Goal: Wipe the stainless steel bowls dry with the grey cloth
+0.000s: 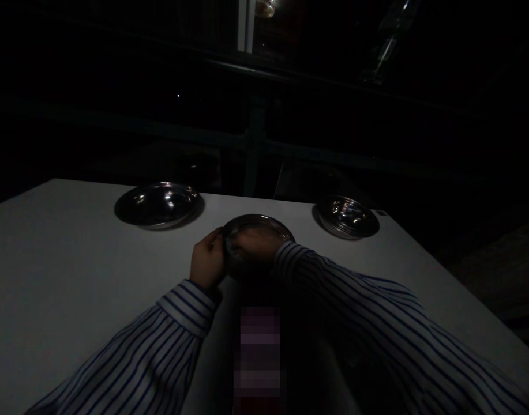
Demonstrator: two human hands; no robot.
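A shiny metal bowl [258, 217] is in front of me, near the middle of the dark view. My left hand [207, 260] is closed on its left rim, thumb on top. Inside the bowl is my right hand [255, 242], its fingers bent down against the inner left side. A pale greyish patch shows at those fingertips; whether it is a cloth or a reflection is too dark to tell. Shadow hides the bowl's near side and underside.
A wide metal bowl [158, 207] stands at the table's far left edge. Toward the far right corner sits a smaller metal bowl [348, 216], with several rims showing as if stacked. The white table [95, 276] ends at a dark railing [255, 144].
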